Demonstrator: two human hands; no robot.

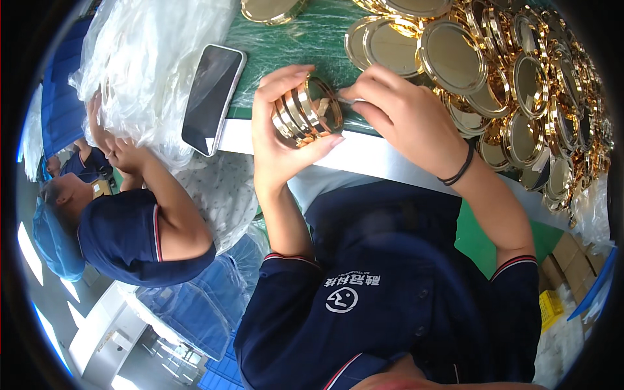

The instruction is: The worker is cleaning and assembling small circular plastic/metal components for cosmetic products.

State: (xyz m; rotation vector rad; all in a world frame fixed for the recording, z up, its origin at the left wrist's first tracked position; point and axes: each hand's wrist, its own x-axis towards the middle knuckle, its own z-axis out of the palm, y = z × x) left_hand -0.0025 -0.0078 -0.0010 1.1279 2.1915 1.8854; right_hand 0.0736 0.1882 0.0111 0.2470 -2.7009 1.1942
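My left hand (273,123) is wrapped round a short stack of shiny gold metal lids (302,110), tilted on its side above the table's front edge. The fingers lie over its far side and the thumb along the near side. My right hand (406,110) is just right of the stack, its thumb and fingertips pinched together close to the rim of the end lid. A small pale bit shows at those fingertips, too small to name. A dark band circles the right wrist. Beyond and right of this hand lies a large heap of gold round lids (452,57).
A phone (213,97) lies on the green tabletop (318,36) left of my left hand, beside crumpled clear plastic (146,58). The table's pale metal edge (367,155) runs below my hands. A co-worker (146,234) sits at the left. Cardboard boxes (575,263) and a yellow crate (550,309) stand lower right.
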